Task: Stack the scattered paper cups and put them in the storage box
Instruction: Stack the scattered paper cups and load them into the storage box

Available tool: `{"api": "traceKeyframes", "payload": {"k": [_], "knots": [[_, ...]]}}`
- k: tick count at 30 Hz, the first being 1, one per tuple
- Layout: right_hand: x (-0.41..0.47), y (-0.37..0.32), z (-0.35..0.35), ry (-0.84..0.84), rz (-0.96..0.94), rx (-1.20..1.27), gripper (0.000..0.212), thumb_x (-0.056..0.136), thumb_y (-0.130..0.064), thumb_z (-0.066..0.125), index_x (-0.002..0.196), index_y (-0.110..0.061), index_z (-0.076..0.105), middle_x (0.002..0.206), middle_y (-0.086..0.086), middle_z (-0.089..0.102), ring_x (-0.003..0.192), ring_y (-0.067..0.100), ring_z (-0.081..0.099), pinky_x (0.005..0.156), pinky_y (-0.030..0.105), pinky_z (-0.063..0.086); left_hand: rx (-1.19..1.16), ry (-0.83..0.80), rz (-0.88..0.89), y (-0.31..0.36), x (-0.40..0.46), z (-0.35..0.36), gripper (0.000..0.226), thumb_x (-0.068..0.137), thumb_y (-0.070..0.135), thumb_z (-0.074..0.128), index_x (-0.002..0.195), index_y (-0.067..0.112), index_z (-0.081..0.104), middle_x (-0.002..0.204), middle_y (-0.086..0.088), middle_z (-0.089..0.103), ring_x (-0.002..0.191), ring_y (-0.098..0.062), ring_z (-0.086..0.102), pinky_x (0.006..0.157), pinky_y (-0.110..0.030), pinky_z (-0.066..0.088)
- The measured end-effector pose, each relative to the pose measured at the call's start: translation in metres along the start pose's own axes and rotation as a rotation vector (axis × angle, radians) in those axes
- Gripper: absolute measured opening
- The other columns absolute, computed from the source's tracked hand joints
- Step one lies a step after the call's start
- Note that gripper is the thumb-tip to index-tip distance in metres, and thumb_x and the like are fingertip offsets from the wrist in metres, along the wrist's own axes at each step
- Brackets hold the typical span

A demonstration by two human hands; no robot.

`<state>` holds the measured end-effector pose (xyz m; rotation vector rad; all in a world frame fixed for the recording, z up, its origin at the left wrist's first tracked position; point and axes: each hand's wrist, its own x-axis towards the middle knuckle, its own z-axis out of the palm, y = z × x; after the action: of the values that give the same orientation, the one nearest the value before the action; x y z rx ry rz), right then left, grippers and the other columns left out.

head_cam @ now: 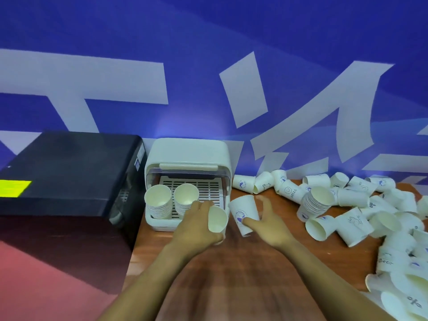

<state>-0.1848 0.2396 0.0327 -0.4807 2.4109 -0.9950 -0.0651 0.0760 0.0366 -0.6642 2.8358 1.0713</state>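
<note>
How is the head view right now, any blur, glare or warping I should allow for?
Head view: wide-angle warping bends the table edge and stretches the forearms; the whole frame is soft, and the cup in the right hand is slightly smeared; dim bluish light, with a faint glow on the wall above the storage box.

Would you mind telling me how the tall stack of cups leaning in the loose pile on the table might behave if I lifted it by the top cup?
The leaning stack is probably light, being thin paper. Its nested cups may separate if only the top one is lifted, so gripping low seems safer. It already tilts against the scattered cups, so nudging it would likely topple it and set it rolling.
</note>
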Motion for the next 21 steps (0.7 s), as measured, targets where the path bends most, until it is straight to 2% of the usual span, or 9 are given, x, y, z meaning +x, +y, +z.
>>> {"api": "traceKeyframes", "payload": {"k": [2, 5, 9, 12, 18, 21], "knots": [[0.007, 0.002, 0.000, -0.027, -0.011, -0.001, 0.083, 0.082, -0.032, 0.067, 0.146, -0.029, 0.015, 0.120, 0.001, 0.057, 0.100, 0.019, 0.058, 0.077, 0.028, 0.044, 0.007, 0.034, -0.023, -0.002, -0.002, 0.001, 0.074, 0.071, 0.039, 0.073, 0.134, 0.024, 0.037, 0.127, 0.000, 0.037, 0.117, -0.022, 0.044, 0.091, -0.028, 0.039], [0.019, 0.004, 0.009, -0.061, -0.056, 0.036, 0.093, 0.077, -0.028, 0.072, 0.147, -0.032, 0.011, 0.117, -0.010, 0.053, 0.101, 0.013, 0.055, 0.084, 0.027, 0.046, 0.035, 0.100, -0.078, -0.008, -0.005, -0.005, 0.072, 0.074, 0.042, 0.071, 0.134, 0.026, 0.035, 0.130, 0.001, 0.036, 0.116, -0.019, 0.043, 0.090, -0.026, 0.039], [0.028, -0.001, 0.033, -0.118, -0.149, 0.085, 0.084, 0.071, -0.023, 0.075, 0.138, -0.033, 0.026, 0.119, -0.011, 0.055, 0.100, 0.010, 0.056, 0.074, 0.021, 0.045, 0.004, 0.176, -0.138, -0.019, -0.005, -0.026, 0.078, 0.075, 0.041, 0.071, 0.140, 0.026, 0.031, 0.131, 0.003, 0.033, 0.118, -0.019, 0.043, 0.092, -0.029, 0.042], [0.028, -0.013, 0.047, -0.156, -0.172, 0.097, 0.082, 0.069, -0.025, 0.076, 0.136, -0.033, 0.029, 0.116, -0.010, 0.058, 0.099, 0.011, 0.059, 0.073, 0.022, 0.048, -0.015, 0.259, -0.148, -0.028, -0.007, -0.050, 0.077, 0.073, 0.039, 0.072, 0.140, 0.028, 0.033, 0.132, 0.003, 0.032, 0.119, -0.022, 0.044, 0.094, -0.038, 0.045], [0.033, -0.060, 0.057, -0.049, -0.309, 0.171, 0.080, 0.061, -0.019, 0.077, 0.126, -0.036, 0.033, 0.120, -0.008, 0.052, 0.105, 0.011, 0.055, 0.078, 0.029, 0.054, 0.009, 0.388, -0.156, -0.050, -0.002, -0.094, 0.073, 0.075, 0.033, 0.071, 0.138, 0.030, 0.034, 0.127, 0.001, 0.033, 0.117, -0.026, 0.045, 0.088, -0.040, 0.046], [0.034, -0.079, 0.072, 0.019, -0.362, 0.156, 0.075, 0.064, -0.018, 0.079, 0.123, -0.035, 0.035, 0.114, -0.023, 0.049, 0.101, 0.003, 0.055, 0.078, 0.025, 0.053, -0.018, 0.431, -0.154, -0.062, 0.005, -0.103, 0.074, 0.075, 0.031, 0.073, 0.138, 0.025, 0.035, 0.131, -0.001, 0.032, 0.118, -0.026, 0.045, 0.089, -0.039, 0.046]]}}
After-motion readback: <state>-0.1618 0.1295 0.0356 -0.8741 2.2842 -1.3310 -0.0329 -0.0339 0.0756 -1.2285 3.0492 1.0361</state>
